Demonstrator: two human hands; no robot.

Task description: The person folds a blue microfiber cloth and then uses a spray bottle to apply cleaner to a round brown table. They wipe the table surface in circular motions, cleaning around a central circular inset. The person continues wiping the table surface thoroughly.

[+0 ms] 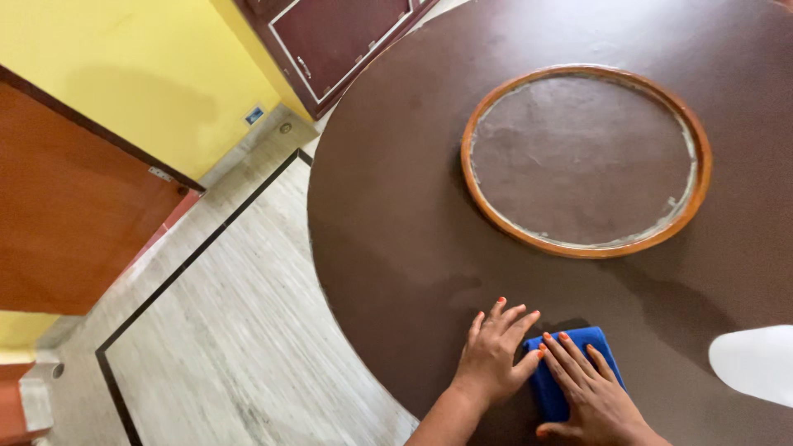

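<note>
Head view: both hands low in the frame, on the round table (396, 223).
Right hand (591, 392) presses flat on a blue cloth (549, 388); left hand (491, 351) lies open, thumb touching it.

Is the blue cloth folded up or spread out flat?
Folded: the blue cloth is a small thick pad under the right hand.

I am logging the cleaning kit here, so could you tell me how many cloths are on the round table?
1: a folded blue cloth near the table's front edge, under the right hand, the left hand flat beside it. Others may lie outside the frame.
</note>
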